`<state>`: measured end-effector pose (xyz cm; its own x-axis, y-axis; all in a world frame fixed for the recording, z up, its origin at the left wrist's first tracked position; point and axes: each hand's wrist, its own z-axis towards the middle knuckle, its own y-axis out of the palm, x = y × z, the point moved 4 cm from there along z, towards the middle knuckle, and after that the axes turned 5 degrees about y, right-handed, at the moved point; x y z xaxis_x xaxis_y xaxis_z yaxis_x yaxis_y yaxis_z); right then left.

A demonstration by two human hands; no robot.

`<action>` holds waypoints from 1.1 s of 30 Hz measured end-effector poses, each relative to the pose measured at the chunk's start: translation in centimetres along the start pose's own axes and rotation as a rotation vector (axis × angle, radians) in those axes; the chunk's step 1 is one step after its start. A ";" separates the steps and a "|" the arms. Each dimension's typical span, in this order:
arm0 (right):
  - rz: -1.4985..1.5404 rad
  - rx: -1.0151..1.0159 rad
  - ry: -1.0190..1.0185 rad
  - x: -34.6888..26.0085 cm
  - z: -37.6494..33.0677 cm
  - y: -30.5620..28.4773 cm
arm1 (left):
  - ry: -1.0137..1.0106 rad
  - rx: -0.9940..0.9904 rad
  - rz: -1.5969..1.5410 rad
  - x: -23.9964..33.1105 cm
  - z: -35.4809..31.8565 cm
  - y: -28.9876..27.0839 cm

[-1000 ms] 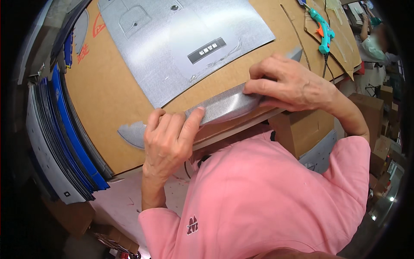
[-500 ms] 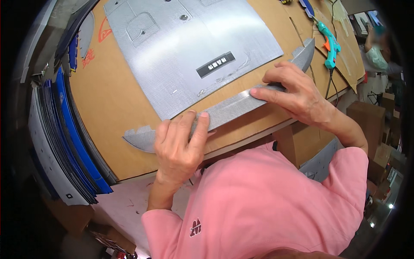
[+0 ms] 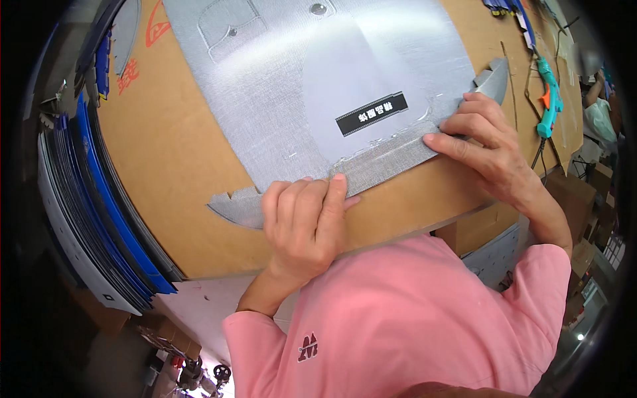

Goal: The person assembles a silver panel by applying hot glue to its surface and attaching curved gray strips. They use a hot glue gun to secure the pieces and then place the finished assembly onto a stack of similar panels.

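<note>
The cardboard-topped table [image 3: 166, 152] spread widest, with bare board open to the left of the work. On it lay the large grey fabric panel [image 3: 318, 86], its near edge overlapped by the curved grey strip [image 3: 385, 159]. Stacked blue and grey sheets [image 3: 86, 212] crowded the table's left rim; a teal glue gun [image 3: 547, 93] lay far right. The left hand [image 3: 302, 222] pressed the strip flat, fingers together, clamping nothing. The right hand [image 3: 488, 146] pressed fingertips [image 3: 431, 139] down on the strip's other end, likewise flat.
</note>
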<state>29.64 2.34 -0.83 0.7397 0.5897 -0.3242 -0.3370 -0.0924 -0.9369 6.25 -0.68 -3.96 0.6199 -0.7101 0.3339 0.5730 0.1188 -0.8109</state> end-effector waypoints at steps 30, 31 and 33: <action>-0.129 0.048 0.058 -0.8 -0.6 1.0 | 0.060 -0.249 0.051 -1.8 0.7 -0.9; -0.114 0.049 0.051 -1.1 -0.6 1.1 | 0.064 -0.258 0.044 -2.0 0.6 -1.3; -0.083 0.047 0.033 -1.6 -0.4 1.3 | 0.057 -0.239 0.053 -2.1 0.8 -1.9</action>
<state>28.24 0.91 -1.58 0.7846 0.5670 -0.2507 -0.3004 -0.0061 -0.9538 4.26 1.15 -2.77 0.6106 -0.7459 0.2660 0.3930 -0.0061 -0.9195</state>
